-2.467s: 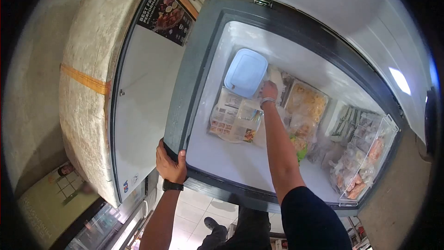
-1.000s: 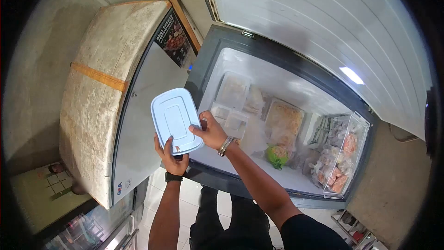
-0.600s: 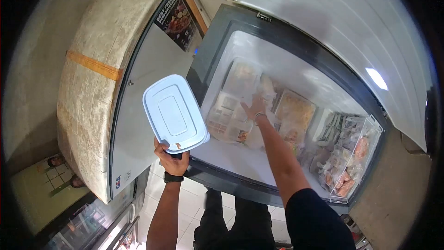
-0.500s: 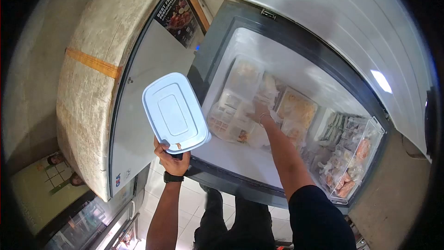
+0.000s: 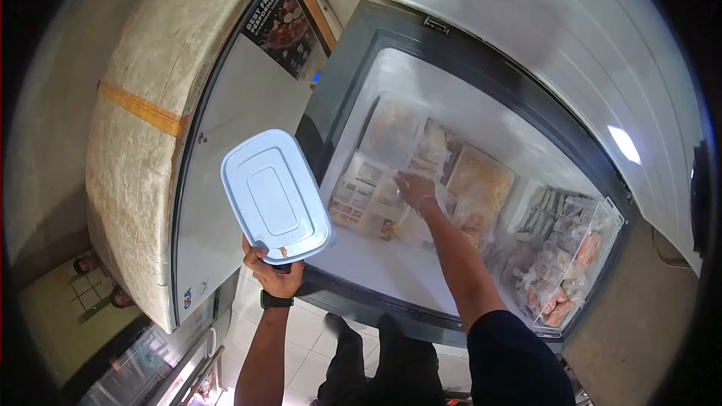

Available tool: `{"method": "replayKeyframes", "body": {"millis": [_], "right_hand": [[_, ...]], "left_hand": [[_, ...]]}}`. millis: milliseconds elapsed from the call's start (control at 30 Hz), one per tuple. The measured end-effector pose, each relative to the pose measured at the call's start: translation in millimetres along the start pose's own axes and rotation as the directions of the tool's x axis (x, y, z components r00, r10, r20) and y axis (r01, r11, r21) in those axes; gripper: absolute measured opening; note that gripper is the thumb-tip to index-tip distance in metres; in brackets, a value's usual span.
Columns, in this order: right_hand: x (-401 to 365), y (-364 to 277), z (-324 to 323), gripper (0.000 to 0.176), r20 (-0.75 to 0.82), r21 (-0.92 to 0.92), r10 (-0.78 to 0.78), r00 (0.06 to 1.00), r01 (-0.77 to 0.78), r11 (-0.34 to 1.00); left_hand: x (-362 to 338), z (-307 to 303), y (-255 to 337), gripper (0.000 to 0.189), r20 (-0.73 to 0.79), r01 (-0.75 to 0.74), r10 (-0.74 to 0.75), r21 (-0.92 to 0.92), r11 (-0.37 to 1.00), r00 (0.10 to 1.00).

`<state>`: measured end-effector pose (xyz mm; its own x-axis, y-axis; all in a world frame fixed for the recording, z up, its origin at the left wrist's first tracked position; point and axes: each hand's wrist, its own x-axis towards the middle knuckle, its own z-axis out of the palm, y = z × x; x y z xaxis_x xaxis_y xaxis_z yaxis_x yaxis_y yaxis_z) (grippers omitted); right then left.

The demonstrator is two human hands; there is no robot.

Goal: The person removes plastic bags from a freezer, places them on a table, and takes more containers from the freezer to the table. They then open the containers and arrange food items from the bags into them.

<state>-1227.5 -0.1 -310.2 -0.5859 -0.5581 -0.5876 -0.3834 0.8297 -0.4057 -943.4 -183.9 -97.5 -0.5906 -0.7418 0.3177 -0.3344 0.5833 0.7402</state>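
A lidded light blue container is gripped at its lower end by my left hand, which wears a black watch. It hangs beside the front left edge of an open chest freezer. Inside the freezer, my right hand is over clear plastic boxes and frosty bags. Its fingers are curled near a clear box, and what they hold, if anything, is too small to make out.
To the left stands another freezer with a worn foam box on it. A wire basket of bagged food sits at the right inside the open freezer. The raised lid is at the upper right.
My right hand has risen slightly from among the bags and shifted left towards the clear boxes. The blue container has shifted a little left and down in view with my left hand.
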Motion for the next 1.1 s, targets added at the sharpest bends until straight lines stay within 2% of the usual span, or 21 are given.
{"method": "replayKeyframes", "body": {"millis": [33, 100, 133, 200, 300, 333, 367, 433, 533, 567, 633, 733, 767, 833, 867, 933, 967, 1033, 1100], "right_hand": [[20, 8, 8, 0.051, 0.001, 0.001, 0.003, 1.000, -0.003, 1.000], [63, 19, 24, 0.070, -0.116, 0.390, 0.286, 0.951, -0.221, 0.894], [74, 19, 24, 0.070, -0.112, 0.390, 0.285, 0.952, -0.222, 0.894], [92, 20, 27, 0.085, -0.230, 0.388, 0.313, 0.921, -0.208, 0.898], [120, 40, 45, 0.092, -0.173, 0.297, 0.339, 0.925, -0.279, 0.913], [129, 49, 54, 0.092, -0.166, 0.296, 0.330, 0.929, -0.272, 0.915], [137, 60, 59, 0.088, -0.114, 0.471, 0.263, 0.958, -0.181, 0.863], [145, 61, 63, 0.085, -0.066, 0.630, 0.181, 0.981, -0.100, 0.770], [165, 83, 83, 0.075, 0.008, 0.738, 0.243, 0.970, -0.170, 0.653], [187, 117, 116, 0.070, -0.079, 0.642, 0.013, 0.997, 0.041, 0.765], [196, 125, 125, 0.066, -0.142, 0.519, -0.232, 0.962, 0.272, 0.810], [182, 107, 112, 0.062, -0.267, 0.628, -0.168, 0.949, 0.304, 0.717], [176, 92, 92, 0.063, -0.068, 0.636, 0.025, 0.997, 0.024, 0.771], [172, 89, 94, 0.065, 0.127, 0.587, 0.232, 0.964, -0.262, 0.766], [171, 84, 95, 0.069, -0.080, 0.271, 0.129, 0.988, -0.103, 0.957], [161, 68, 89, 0.072, -0.237, -0.106, -0.041, 0.971, 0.016, 0.994], [143, 49, 71, 0.076, -0.248, 0.293, 0.146, 0.958, -0.069, 0.954], [137, 47, 65, 0.080, -0.186, 0.648, 0.322, 0.928, -0.130, 0.751], [135, 46, 63, 0.085, -0.120, 0.715, 0.371, 0.921, -0.179, 0.676]], "left_hand": [[-2, 1, -6, 0.058, -0.014, 0.021, -0.022, -0.040, 0.999, 1.000], [-6, 1, -11, 0.057, -0.021, 0.034, -0.034, -0.032, 0.999, 0.999], [-6, 1, -12, 0.057, -0.030, 0.045, -0.046, -0.025, 0.999, 0.998], [-6, 1, -12, 0.056, -0.028, 0.033, -0.034, -0.023, 0.999, 0.999], [-5, 2, -13, 0.057, -0.023, 0.010, -0.010, -0.034, 0.999, 1.000], [-5, 1, -13, 0.058, -0.024, 0.000, -0.001, -0.047, 0.999, 1.000], [-5, -1, -13, 0.058, -0.029, 0.002, -0.003, -0.038, 0.999, 1.000], [-4, -4, -10, 0.060, 0.012, -0.012, 0.012, 0.006, 1.000, 1.000], [-8, -2, -17, 0.063, -0.024, -0.008, 0.007, -0.038, 0.999, 1.000], [-10, -2, -17, 0.063, -0.023, -0.006, 0.005, -0.037, 0.999, 1.000], [-8, -2, -16, 0.065, -0.020, -0.002, 0.003, 0.027, 1.000, 1.000], [-4, -3, -11, 0.065, -0.002, 0.002, -0.002, 0.053, 0.999, 1.000], [-6, -2, -13, 0.065, 0.002, 0.003, -0.003, 0.049, 0.999, 1.000], [-9, -2, -17, 0.066, -0.012, 0.006, -0.006, -0.030, 1.000, 1.000], [-10, -2, -18, 0.066, -0.012, 0.002, -0.002, -0.033, 0.999, 1.000], [-8, -2, -15, 0.065, -0.012, -0.005, 0.005, 0.062, 0.998, 1.000], [-7, -1, -13, 0.065, -0.010, -0.008, 0.008, 0.060, 0.998, 1.000], [-5, 0, -11, 0.064, -0.013, 0.005, -0.005, 0.017, 1.000, 1.000], [-3, -2, -7, 0.063, 0.003, 0.007, -0.007, 0.018, 1.000, 1.000]]}}
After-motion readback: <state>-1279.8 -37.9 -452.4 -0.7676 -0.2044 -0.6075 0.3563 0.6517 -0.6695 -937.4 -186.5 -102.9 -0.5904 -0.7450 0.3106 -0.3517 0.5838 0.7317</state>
